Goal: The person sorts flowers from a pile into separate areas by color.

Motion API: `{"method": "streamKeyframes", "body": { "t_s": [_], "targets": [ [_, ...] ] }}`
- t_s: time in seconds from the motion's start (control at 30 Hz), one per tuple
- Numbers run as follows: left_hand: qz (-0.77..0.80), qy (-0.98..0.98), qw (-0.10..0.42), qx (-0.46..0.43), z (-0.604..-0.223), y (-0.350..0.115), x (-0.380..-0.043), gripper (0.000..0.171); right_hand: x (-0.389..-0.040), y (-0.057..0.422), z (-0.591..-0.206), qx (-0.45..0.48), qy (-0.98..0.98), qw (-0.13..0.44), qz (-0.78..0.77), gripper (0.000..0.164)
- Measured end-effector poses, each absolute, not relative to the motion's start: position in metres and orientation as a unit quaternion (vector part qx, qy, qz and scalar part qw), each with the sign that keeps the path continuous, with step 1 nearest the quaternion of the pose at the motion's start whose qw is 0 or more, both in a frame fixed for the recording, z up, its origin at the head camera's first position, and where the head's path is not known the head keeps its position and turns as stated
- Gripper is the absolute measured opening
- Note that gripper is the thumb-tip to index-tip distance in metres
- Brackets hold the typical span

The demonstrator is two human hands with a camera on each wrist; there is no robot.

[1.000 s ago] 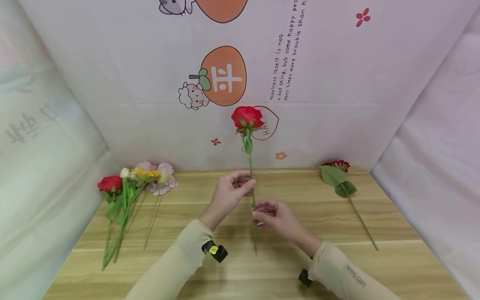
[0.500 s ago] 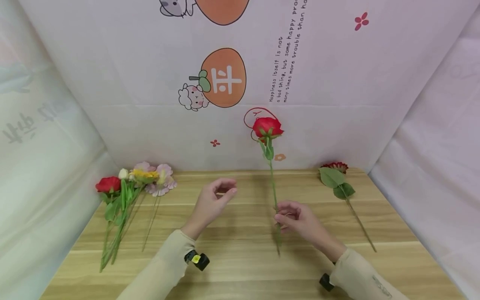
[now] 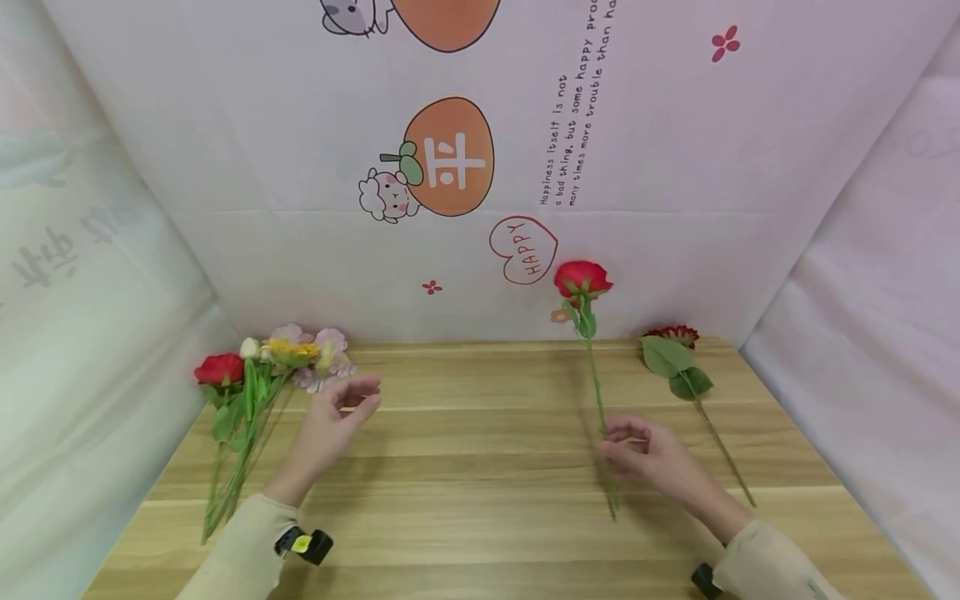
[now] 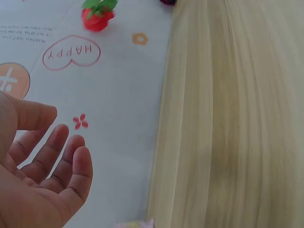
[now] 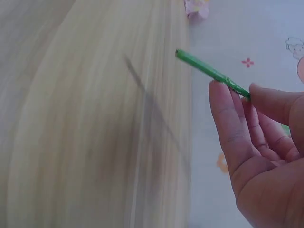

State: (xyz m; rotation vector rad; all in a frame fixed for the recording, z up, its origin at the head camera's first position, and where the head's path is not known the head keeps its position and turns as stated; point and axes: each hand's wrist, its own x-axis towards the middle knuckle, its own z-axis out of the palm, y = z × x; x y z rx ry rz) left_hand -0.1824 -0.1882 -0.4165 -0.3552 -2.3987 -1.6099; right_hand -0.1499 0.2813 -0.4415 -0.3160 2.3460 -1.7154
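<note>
My right hand [image 3: 654, 457] pinches the lower stem of a red rose [image 3: 583, 278] between thumb and fingers. The rose stands nearly upright, its bloom tilted a little to the left in the head view. In the right wrist view the green stem end [image 5: 199, 64] juts out past the fingertips. My left hand [image 3: 336, 423] holds nothing; its fingers are loosely bent over the table, close to the pale purple flowers [image 3: 330, 354]. In the left wrist view its thumb and fingers [image 4: 80, 175] are apart.
On the left of the wooden table [image 3: 465, 467] lie another red rose [image 3: 220, 368], a white bud [image 3: 251, 347] and a yellow flower [image 3: 292, 352]. A dark red flower [image 3: 675, 335] with broad leaves lies at the right. White printed cloth [image 3: 300, 150] closes off the back and sides.
My left hand has let go of the rose stem and moved left, toward the flowers there. My right hand has carried the rose to the right and slightly lower.
</note>
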Motion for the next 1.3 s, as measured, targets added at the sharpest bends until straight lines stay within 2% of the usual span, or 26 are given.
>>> {"method": "streamKeyframes", "body": {
  "t_s": [0.47,0.93,1.3],
  "targets": [
    [-0.467,-0.869,0.126,-0.102,-0.42,-0.248,-0.165,0.023,-0.146,0.308,-0.456,-0.043,0.803,0.135,-0.579,0.053],
    [-0.43,-0.89,0.126,-0.084,-0.423,-0.288,-0.159,0.026,-0.149,0.324,-0.46,-0.04,0.814,0.155,-0.558,0.051],
    [-0.416,-0.905,0.067,-0.058,-0.429,-0.307,-0.153,0.033,-0.152,0.328,-0.464,-0.023,0.836,0.153,-0.527,0.047]
  ]
}}
